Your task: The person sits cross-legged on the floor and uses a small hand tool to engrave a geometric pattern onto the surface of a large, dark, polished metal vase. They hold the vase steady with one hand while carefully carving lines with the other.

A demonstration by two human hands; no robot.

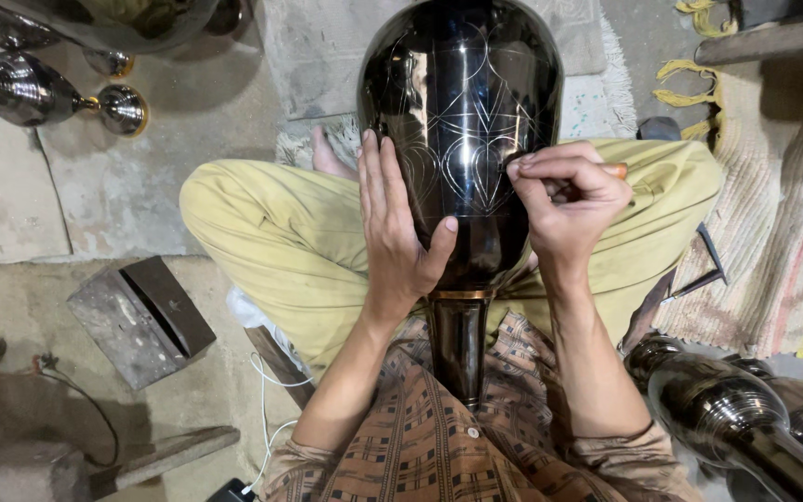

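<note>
Head view looks straight down on my lap, where I sit cross-legged in yellow-green trousers [262, 232] on the floor. A large black metal vase [462, 102] lies across my legs, its round body pointing far from me and its narrow neck [458, 349] running back toward my checked shirt [439, 446]. Fine engraved lines, hearts and arcs, show bright on its dark surface. My left hand [392, 232] lies flat against the near left side of the vase, its fingers [374, 172] straight and close together, thumb spread across the body. My right hand [564, 200] rests on the near right side, fingers curled and pinching a small engraving tool [613, 170] whose orange end sticks out to the right; its tip touches the vase among the heart lines. Near right on the floor lie other dark polished vessels [736, 418]; far left lie more with gold rims [39, 93]. A grey metal block [141, 316] sits on the left, and a striped rug [783, 214] on the right.
</note>
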